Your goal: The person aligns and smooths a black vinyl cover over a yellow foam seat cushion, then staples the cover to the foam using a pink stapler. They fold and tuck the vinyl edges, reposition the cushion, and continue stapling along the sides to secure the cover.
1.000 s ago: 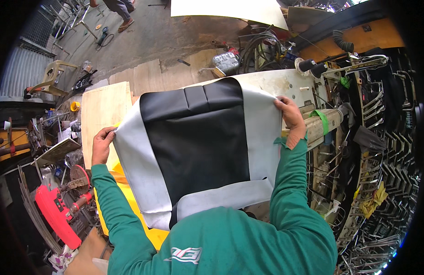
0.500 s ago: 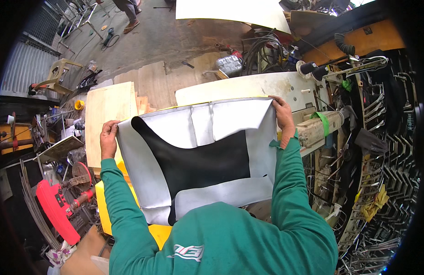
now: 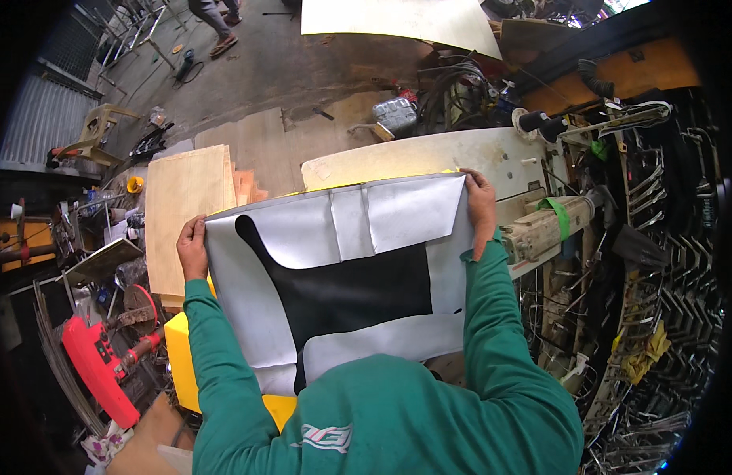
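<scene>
A sewn cover (image 3: 358,293), black in the middle with grey-white panels folded over its borders, is spread out in front of me. It looks like vinyl. My left hand (image 3: 193,249) pinches its far left corner, thumb against fingers. At the far right corner my right hand (image 3: 481,204) grips the edge the same way. The far edge runs nearly straight between both hands, with two seams crossing the far panel. Something yellow (image 3: 178,348) shows under the cover at the lower left and as a thin strip along the far edge. My body hides the cover's near edge.
A sewing machine (image 3: 532,229) with a green cloth band stands right of the cover, thread cones (image 3: 532,120) beyond it. Plywood sheets (image 3: 188,206) lie to the left, near a red power tool (image 3: 97,368). Metal parts (image 3: 691,277) crowd the right. A person's legs (image 3: 215,24) appear far off.
The cover's far edge has come slightly nearer, and the far panel's right part now lies flatter. Both hands keep their corners, having moved a little toward me. The distant person's legs have shifted slightly.
</scene>
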A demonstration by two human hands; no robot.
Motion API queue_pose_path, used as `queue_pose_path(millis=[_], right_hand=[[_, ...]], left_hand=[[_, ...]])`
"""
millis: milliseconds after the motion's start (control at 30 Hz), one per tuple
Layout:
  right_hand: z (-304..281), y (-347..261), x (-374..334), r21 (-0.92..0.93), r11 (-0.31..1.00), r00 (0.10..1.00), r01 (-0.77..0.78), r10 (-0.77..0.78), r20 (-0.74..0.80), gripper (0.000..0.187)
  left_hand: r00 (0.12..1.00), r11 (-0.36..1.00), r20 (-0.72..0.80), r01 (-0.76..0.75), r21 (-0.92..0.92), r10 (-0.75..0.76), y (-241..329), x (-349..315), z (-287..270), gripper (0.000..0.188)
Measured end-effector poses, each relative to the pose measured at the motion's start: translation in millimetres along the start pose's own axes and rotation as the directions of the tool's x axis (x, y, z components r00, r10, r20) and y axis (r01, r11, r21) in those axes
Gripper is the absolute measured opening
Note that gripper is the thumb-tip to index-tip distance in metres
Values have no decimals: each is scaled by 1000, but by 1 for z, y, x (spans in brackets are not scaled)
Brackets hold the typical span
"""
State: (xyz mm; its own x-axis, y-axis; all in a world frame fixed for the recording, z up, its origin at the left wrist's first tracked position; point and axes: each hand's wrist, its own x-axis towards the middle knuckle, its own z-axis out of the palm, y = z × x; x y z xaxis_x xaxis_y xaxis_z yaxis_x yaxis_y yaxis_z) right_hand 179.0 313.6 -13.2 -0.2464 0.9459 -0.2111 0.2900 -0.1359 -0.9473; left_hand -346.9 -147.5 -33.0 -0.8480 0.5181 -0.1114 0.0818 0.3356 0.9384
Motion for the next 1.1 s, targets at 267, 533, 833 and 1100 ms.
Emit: queue_pose_path(millis=[267,533,833,1100], right_hand=[[2,18,-2,-50,984,981,170,-174,-88,17],[9,23,-2,-48,945,936,323,-327,-128,18],[13,8,7,-293,956,993,12,-45,-107,22],[13,7,-7,-270,884,907,381,-414,-75,17]], left_hand=[[989,993,-98,-103,57,108,-18,-2,6,23],[972,982,-160,-156,106,171,-15,-8,13,23],[1000,991,-22,10,134,-7,-25,14,6,24],[992,993,56,-111,-35,113,-6,4,9,29]])
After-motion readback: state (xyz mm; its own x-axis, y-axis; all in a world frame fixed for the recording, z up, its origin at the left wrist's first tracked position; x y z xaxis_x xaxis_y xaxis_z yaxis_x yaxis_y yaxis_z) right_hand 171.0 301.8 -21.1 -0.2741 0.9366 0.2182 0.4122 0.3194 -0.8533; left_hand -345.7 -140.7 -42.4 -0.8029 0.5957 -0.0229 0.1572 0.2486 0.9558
